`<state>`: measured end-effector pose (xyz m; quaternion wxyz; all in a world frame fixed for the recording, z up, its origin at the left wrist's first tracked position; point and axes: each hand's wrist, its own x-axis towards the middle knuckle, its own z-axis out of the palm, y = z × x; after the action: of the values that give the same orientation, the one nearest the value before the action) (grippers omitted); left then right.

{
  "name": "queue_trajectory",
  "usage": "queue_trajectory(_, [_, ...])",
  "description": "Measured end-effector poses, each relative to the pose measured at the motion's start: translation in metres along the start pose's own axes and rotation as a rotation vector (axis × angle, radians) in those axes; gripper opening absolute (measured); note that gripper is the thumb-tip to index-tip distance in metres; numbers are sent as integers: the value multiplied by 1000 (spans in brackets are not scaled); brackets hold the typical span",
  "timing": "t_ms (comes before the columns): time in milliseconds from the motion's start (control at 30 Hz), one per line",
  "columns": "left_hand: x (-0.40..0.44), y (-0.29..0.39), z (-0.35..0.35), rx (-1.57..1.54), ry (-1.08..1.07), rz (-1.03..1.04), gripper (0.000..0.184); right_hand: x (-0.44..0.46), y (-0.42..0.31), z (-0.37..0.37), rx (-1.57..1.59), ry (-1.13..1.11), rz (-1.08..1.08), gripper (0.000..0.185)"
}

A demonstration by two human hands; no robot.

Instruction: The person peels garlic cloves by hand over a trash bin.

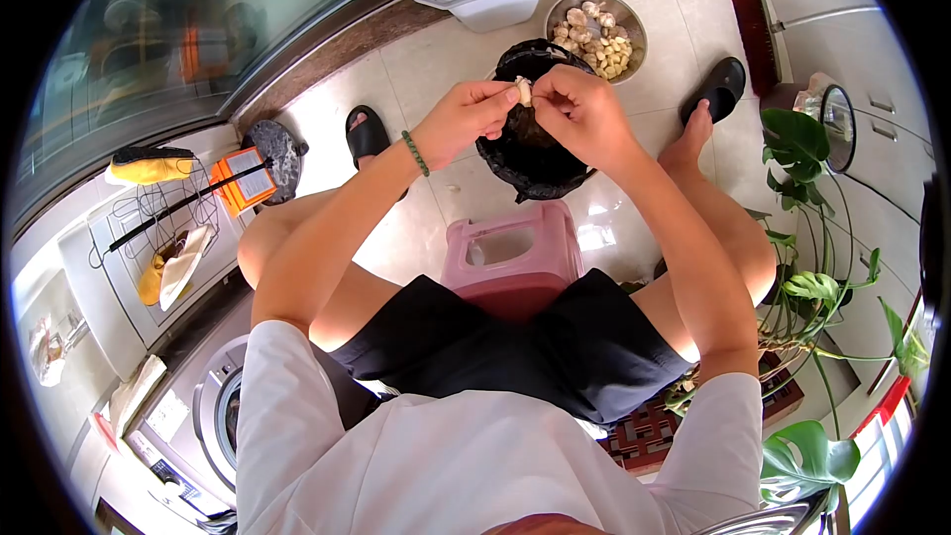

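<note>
Hands, head view: L hand (461,122) pinches garlic piece (523,91) btwn thumb & finger; R hand (584,115), fingers bent in, at its other side, can't tell if gripping. Garlic piece held over black-bagged bin (535,176), prob. so scraps drop in. Metal bowl (640,30) on floor (684,20) just beyond, w/ garlic heads (577,17) & pale cloves (609,57), presumably for easy reach. Legs (282,243) spread, likely giving bin room.
</note>
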<state>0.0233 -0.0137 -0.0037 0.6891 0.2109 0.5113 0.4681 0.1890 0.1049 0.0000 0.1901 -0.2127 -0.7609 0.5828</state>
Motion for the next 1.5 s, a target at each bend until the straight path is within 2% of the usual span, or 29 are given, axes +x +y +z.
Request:
queue_trajectory(100, [-1, 0, -2, 1, -49, -1, 26, 0, -3, 1, 38, 2, -2, 7])
queue_trajectory(267, [1, 2, -4, 39, -50, -67, 29, 0, -4, 5, -186, 19, -101, 10])
queue_trajectory(367, [0, 6, -2, 156, -58, -83, 30, 1, -1, 6, -179, -16, -86, 10])
queue_trajectory(633, [-7, 16, -3, 97, -160, -147, 36, 8, 6, -16, -240, 65, -48, 14])
queue_trajectory(900, [-4, 12, -1, -75, -80, -181, 40, 1, 9, -12, -369, 22, 19, 10])
queue_trajectory(1067, [3, 7, 3, -135, -21, -224, 37, 1, 10, -7, -434, 98, -216, 9])
queue_trajectory(1200, [7, 0, 5, -291, -89, -214, 28, 1, -9, -4, -401, 74, -191, 11])
queue_trajectory(1333, [8, -1, 9, -354, -120, -207, 29, 1, 0, -4, -440, 77, -296, 10])
queue_trajectory(1500, [8, 5, 11, -292, -95, -206, 30, 2, 2, -5, -455, 68, -315, 9])
